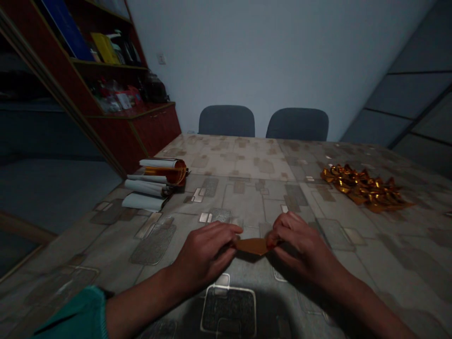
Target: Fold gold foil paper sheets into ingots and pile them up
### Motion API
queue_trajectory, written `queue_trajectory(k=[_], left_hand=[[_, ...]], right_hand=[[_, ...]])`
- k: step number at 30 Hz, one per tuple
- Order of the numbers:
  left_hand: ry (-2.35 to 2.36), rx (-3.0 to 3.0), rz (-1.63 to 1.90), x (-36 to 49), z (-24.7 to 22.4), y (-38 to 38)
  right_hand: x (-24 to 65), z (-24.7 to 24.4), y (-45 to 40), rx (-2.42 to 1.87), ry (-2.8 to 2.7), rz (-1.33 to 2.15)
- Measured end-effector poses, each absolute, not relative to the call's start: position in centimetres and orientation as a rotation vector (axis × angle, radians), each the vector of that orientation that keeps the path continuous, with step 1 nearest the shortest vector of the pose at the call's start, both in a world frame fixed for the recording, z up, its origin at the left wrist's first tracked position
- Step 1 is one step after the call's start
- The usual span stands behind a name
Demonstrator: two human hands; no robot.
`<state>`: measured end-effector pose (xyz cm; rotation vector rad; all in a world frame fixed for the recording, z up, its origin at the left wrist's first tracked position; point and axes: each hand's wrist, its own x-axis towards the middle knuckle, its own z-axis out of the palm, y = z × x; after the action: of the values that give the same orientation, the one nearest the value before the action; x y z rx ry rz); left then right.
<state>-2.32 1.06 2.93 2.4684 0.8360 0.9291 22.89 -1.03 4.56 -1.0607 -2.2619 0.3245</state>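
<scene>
Between my two hands is a small folded piece of gold paper, stretched level just over the tabletop. My left hand pinches its left end, the thumb below and the fingers on top. The right end is gripped by my right hand, whose fingers are curled in around it. On the right of the table lies a cluster of shiny folded gold paper pieces. At the left sit rolled and bent sheets, pale on one side and gold on the other.
A patterned cloth covers the table. Two grey chairs stand at its far side against the wall. To the left is a red-brown cabinet with shelves of household things.
</scene>
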Motion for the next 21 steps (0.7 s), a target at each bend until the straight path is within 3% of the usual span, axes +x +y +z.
queue_trajectory(k=[9, 15, 21], left_hand=[[0.837, 3.007, 0.640, -2.2, 1.2, 0.5], [0.821, 2.852, 0.437, -2.5, 1.9, 0.4], [0.764, 2.738, 0.448, -3.6, 1.8, -0.3]], right_hand=[[22.4, 2.1, -2.8, -1.166, -2.520, 0.236], [22.4, 2.7, -3.2, -1.174, -2.622, 0.375], [22.2, 3.3, -3.4, -1.137, -2.671, 0.388]])
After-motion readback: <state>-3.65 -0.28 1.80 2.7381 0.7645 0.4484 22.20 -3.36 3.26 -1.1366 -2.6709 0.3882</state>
